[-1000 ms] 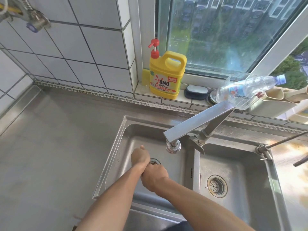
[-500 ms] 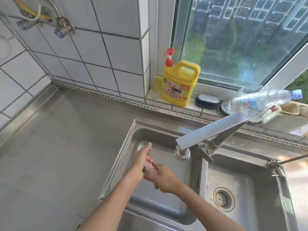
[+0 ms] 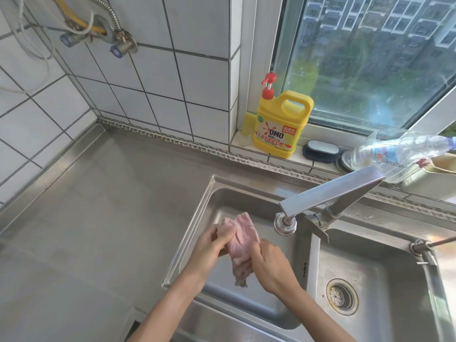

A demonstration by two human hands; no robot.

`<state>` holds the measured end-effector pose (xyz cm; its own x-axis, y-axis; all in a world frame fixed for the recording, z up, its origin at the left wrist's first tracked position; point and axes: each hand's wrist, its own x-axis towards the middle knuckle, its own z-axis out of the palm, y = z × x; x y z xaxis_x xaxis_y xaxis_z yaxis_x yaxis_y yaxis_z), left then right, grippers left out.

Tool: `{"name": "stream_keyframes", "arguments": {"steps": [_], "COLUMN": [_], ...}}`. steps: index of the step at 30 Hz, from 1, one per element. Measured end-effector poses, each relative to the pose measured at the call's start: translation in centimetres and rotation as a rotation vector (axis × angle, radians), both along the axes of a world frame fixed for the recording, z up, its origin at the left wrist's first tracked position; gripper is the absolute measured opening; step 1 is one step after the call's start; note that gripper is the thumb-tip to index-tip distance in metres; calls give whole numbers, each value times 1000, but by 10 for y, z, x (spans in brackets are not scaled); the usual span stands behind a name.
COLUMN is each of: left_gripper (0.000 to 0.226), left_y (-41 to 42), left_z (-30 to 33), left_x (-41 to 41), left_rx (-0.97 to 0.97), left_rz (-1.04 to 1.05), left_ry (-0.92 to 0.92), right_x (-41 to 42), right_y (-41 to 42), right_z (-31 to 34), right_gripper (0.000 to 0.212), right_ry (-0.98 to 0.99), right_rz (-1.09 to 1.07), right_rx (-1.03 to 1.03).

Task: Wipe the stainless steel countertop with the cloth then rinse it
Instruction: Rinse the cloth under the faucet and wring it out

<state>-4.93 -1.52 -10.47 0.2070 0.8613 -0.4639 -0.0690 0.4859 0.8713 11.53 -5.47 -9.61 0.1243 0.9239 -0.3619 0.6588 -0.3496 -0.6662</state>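
A crumpled pink cloth (image 3: pixel 240 240) hangs over the left basin of the steel double sink (image 3: pixel 195 218). My left hand (image 3: pixel 209 245) grips its upper left part, and my right hand (image 3: pixel 269 262) pinches its right edge. The cloth's lower end dangles between my wrists. The faucet spout (image 3: pixel 328 193) ends just right of the cloth, and no water is seen running. The stainless steel countertop (image 3: pixel 98 218) spreads out to the left of the sink.
A yellow detergent jug (image 3: pixel 281 124) with a red pump, a dark sponge holder (image 3: pixel 320 149) and a lying plastic bottle (image 3: pixel 399 149) sit on the window sill. Wall valves and hoses (image 3: pixel 98 35) hang at the upper left. The right basin has a drain strainer (image 3: pixel 341 297).
The cloth was bunched and hidden inside my clasped hands; now my hands have drawn apart and the cloth is spread out between them. The view has moved closer to the sink.
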Motion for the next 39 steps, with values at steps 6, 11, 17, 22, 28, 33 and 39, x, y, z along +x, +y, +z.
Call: {"name": "stream_keyframes", "arguments": {"steps": [6,11,17,22,28,33,39], "left_gripper": [31,12,28,34,28,32,36], "left_y": [6,8,-6,-9,-6,-3,8], "left_z": [9,11,25,29,45,53,57], "left_x": [-25,-34,-19,-17,-26,-35,-49], "left_rx": [-38,112,513,559,278,229,165], "left_rz": [-155,-103,-134,-270,-268,-356,-71], "left_ry": [-50,341,533,595,217,143,143], "right_x": [14,9,-5,-13,-11,-8,2], "right_y": [-7,-10,-6,-1,3,6,7], "right_z": [10,24,39,45,44,47,42], "right_gripper": [50,50,51,53,38,28,18], "right_ry": [699,849,766,768,744,756,517], "right_rz": [-215,-170,-129,-131,-104,-27,-177], "right_rx": [-57,-73,-28,-48,-38,-77,-129]}}
